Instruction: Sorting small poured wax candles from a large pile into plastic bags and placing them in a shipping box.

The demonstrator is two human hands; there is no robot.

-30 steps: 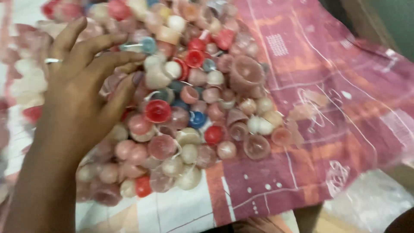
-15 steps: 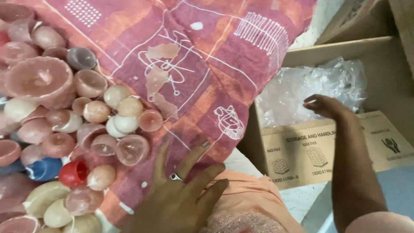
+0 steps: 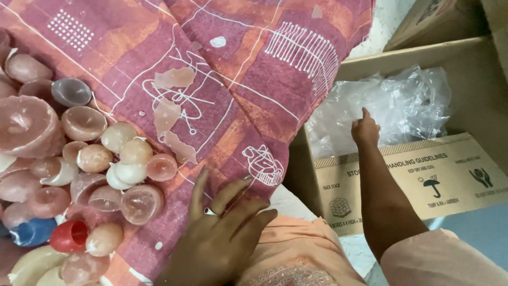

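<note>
Head view, and at the far left a heap of small wax cups (image 3: 79,175) is seen, pale pink and cream mostly, with one red cup (image 3: 70,235) and a blue cup (image 3: 33,231) at the near left edge. They are spread on a patterned red-and-orange cloth (image 3: 254,69) that covers the surface. A few flat wax flakes (image 3: 168,114) are scattered on the bare cloth just right of the heap.

Moving right, the left hand (image 3: 219,241) is laid flat on the cloth, fingers spread apart, nothing gripped; a ring is worn on one finger. It rests just beside the nearest cups without touching them. An orange garment (image 3: 296,254) is seen beneath it at the near edge.

Further right, the right hand (image 3: 365,130) is reached into an open cardboard box (image 3: 423,180) and is set against the crumpled clear plastic bag (image 3: 391,111) inside. Its fingers are curled, but whether plastic is pinched between them cannot be told from this angle.

As for progress: no cup is held in either hand, none is seen in the box or the bag, and the whole heap lies on the cloth. The work is judged to be at an early stage, with the bag only now being handled.
</note>
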